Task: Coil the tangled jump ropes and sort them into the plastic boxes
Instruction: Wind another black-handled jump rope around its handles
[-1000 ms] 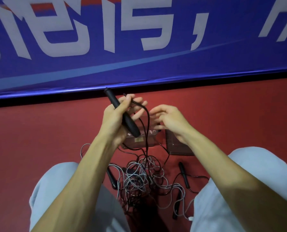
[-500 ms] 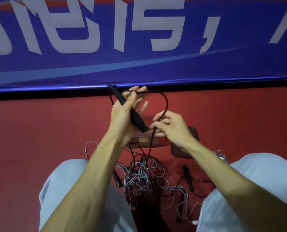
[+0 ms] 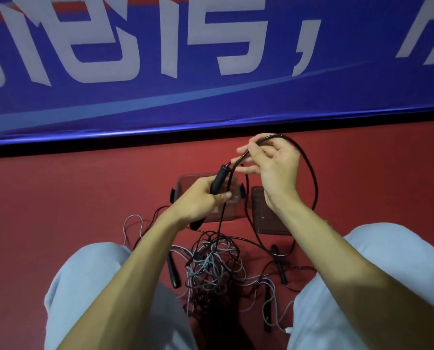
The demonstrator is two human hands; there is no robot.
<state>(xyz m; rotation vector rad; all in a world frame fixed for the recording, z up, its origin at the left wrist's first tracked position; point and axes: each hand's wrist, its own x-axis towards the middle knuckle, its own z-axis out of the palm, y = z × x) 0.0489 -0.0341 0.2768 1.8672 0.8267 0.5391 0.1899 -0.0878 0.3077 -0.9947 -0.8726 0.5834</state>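
Note:
My left hand (image 3: 200, 202) grips a black jump rope handle (image 3: 219, 178), held tilted above a clear plastic box (image 3: 185, 181) on the red floor. My right hand (image 3: 274, 168) is raised and pinches the black rope (image 3: 309, 173), which arcs over its fingers in a wide loop and drops to the floor. A second clear plastic box (image 3: 261, 218) lies to the right, partly behind my right forearm. Between my knees sits a tangle of black and grey ropes (image 3: 211, 266) with loose black handles (image 3: 173, 272) (image 3: 279, 263) beside it.
A blue banner with large white characters (image 3: 211, 72) runs along the back, its lower edge meeting the red floor (image 3: 72, 198). My knees in light grey trousers (image 3: 84, 286) flank the tangle on both sides.
My left hand has lowered the handle toward the left box. My right hand has risen and swung the black rope up and to the right into a wider loop.

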